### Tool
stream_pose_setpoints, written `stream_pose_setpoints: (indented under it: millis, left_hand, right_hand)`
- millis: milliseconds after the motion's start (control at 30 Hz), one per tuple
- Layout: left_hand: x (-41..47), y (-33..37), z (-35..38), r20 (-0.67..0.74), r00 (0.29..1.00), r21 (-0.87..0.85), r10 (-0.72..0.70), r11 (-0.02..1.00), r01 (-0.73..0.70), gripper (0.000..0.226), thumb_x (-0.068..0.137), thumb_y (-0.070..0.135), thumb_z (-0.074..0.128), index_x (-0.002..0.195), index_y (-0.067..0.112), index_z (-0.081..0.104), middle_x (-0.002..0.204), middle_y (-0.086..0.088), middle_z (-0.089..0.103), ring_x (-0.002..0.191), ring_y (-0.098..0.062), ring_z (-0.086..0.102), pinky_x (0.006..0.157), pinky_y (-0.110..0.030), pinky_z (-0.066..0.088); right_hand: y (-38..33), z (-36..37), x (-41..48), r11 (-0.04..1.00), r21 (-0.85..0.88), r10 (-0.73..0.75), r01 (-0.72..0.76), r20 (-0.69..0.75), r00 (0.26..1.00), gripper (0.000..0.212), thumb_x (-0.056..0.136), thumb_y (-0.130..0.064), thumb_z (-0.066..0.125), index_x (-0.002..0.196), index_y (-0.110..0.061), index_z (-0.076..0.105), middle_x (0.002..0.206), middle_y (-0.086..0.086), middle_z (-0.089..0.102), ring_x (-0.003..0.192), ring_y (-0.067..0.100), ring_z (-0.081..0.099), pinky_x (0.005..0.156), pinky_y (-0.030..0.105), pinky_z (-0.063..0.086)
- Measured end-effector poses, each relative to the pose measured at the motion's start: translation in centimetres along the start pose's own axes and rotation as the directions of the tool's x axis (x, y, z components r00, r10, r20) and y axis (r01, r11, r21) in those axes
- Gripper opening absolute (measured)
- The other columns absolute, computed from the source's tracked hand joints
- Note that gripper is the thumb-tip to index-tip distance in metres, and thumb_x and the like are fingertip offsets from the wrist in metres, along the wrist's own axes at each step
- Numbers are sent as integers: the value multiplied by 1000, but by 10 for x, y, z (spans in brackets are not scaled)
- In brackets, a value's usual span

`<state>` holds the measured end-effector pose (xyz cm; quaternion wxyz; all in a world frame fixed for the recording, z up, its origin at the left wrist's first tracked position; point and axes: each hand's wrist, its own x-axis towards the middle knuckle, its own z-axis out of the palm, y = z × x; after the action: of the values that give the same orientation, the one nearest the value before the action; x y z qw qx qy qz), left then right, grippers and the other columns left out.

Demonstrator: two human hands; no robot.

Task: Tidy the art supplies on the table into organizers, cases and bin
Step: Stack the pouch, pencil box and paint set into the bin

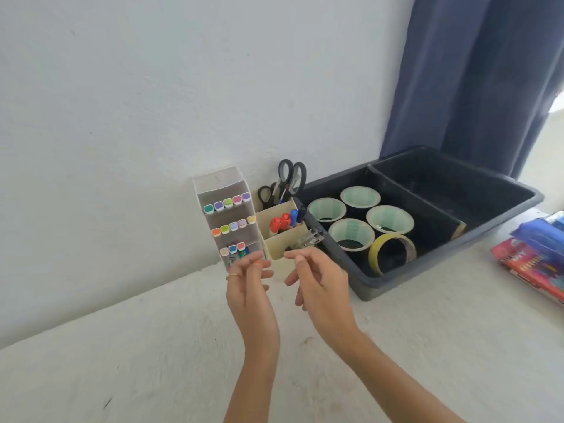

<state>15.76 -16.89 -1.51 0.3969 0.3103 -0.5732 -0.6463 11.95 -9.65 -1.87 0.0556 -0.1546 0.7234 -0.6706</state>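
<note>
My left hand (250, 279) and my right hand (317, 279) hover side by side above the white table (152, 346), fingers loosely curled, holding nothing that I can make out. Just behind them stands a clear tiered organizer (213, 186) filled with pastel-capped markers. A cream desk organizer (279, 247) next to it holds scissors (293, 178), red and blue markers (283, 221) and a clear item in its front pocket. To the right, a black two-part bin (381, 285) contains several green-cored tape rolls (351, 233) and a yellow tape roll (392, 251).
A stack of colourful pencil boxes and a blue case (534, 257) lies at the table's right edge. A white wall runs close behind the organizers. A dark blue curtain (473, 87) hangs behind the bin.
</note>
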Motion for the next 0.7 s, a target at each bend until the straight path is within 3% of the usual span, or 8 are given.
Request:
stream_pose_setpoints:
  millis: [333,500,700]
  left_hand:
    - [-87,40,101,386,920,-61,69,997,-49,23,94,7,43,89,7,65,72,-5,65,64,-11,58,55,-12,44]
    - [-151,39,159,493,869,-70,52,997,-20,22,91,9,44,91,4,66,72,-7,64,63,-12,58,56,-14,44]
    - [-233,37,231,565,825,-90,14,995,45,24,91,8,43,90,5,67,70,-10,63,57,-12,57,53,-13,43]
  right_hand:
    - [-26,-157,-7,998,25,-54,65,-300,952,24,98,-15,43,96,-17,67,64,6,66,45,17,50,40,21,42]
    - [-20,-245,-26,995,-26,-100,98,-394,914,23,98,-13,44,96,-11,67,62,8,65,42,17,51,39,21,41]
    - [-11,-354,-50,998,27,-30,48,-462,886,23,92,-6,46,87,-8,69,51,6,61,33,13,44,36,18,33]
